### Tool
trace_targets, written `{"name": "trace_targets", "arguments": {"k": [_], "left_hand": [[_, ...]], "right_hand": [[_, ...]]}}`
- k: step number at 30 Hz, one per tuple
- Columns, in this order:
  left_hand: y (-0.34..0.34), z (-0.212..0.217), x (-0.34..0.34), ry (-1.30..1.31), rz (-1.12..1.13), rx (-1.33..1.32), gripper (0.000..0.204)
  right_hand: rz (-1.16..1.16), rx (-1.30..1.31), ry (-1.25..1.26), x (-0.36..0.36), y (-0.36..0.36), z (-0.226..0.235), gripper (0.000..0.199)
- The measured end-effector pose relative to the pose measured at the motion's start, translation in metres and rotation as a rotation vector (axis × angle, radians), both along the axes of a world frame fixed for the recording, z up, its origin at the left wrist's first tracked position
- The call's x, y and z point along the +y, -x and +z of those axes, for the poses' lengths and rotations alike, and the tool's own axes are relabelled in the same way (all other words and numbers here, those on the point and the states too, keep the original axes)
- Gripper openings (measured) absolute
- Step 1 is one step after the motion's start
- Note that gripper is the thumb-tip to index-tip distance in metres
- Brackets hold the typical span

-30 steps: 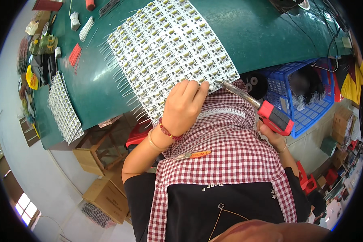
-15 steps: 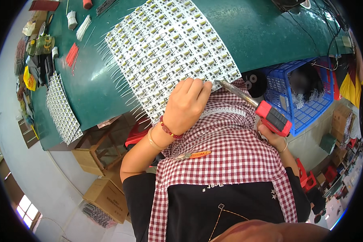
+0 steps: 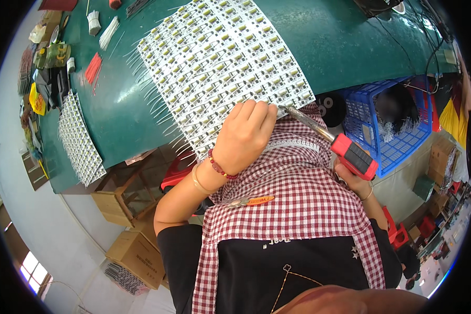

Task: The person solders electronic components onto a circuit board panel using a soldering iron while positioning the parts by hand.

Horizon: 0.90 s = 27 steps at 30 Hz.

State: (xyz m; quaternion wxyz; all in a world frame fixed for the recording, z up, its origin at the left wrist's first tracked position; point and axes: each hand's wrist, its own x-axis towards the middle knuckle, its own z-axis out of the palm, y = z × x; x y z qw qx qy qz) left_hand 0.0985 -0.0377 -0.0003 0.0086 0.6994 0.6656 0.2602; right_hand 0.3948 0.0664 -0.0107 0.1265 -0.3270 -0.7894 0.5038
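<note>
A white panel of many small circuit boards, with yellow parts on it, hangs partly over the table's near edge. Thin white wires stick out along its left side. My left hand is closed in a pinch at the panel's near edge; what lies between its fingertips is hidden. My right hand grips a red and black soldering iron. The iron's metal tip meets the panel's near edge, just right of my left fingertips.
Red wires and white wire bundles lie on the green table. A second board panel sits at its left end. Right of my lap stands a blue plastic basket; a cardboard box is at lower left.
The view has shifted very slightly. Both hands, the soldering iron and the panel stay in nearly the same places.
</note>
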Motion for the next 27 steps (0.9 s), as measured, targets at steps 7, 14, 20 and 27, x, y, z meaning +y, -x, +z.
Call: {"name": "trace_targets", "arguments": {"k": [7,14,20,27], "left_hand": [[0.000,0.002,0.001,0.017,-0.008,0.005,0.029],[-0.001,0.002,0.000,0.017,-0.010,0.015,0.029],[0.000,0.002,0.000,0.019,-0.009,0.022,0.029],[-0.002,0.003,0.000,0.037,-0.004,0.043,0.027]], "right_hand": [[-0.134,0.010,0.256,-0.005,-0.018,-0.009,0.020],[0.045,-0.009,-0.037,0.004,-0.001,0.005,0.023],[-0.050,0.035,0.091,-0.005,-0.017,-0.003,0.022],[-0.164,0.074,0.388,-0.004,-0.021,-0.008,0.020]]}}
